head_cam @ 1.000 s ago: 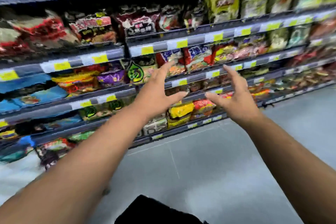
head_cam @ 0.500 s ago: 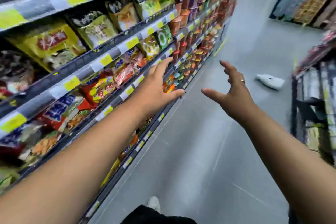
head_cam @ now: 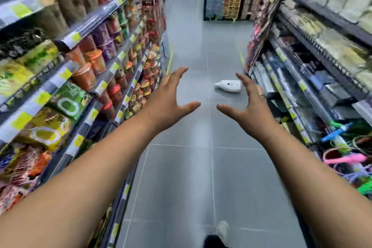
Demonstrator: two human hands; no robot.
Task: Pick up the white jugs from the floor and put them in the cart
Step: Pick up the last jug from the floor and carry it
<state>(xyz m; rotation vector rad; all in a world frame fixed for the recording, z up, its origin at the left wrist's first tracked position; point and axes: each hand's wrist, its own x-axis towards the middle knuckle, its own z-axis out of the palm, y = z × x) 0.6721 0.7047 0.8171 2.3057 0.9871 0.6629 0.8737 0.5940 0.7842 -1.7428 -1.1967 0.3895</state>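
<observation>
Along the left edge of the frame we see tiered metal shelves (head_cam: 104,84) stocked with bright noodle packets and orange paper cups, their fronts lined with yellow price tags. Left of centre, our bare left hand (head_cam: 171,98) is stretched forward over the aisle, palm turned inward, fingers spread apart and closed on nothing. The grey tiled floor (head_cam: 181,177) runs up the middle of the frame; at its lower centre a pale shoe (head_cam: 223,229) shows, blurred. Just right of centre, the white plastic jug with a printed label (head_cam: 228,86) lies on its side on the floor, neck pointing left, apart from both hands; in the picture it sits above the gap between them and closer to the right hand's fingertips. Our bare right hand (head_cam: 251,104) mirrors the left, fingers apart and slightly curled, empty, with a thin ring (head_cam: 261,94) on one finger. The right edge holds dark shelves of packaged goods (head_cam: 322,50), with coloured plastic items (head_cam: 346,155) at lower right, too blurred to identify.
</observation>
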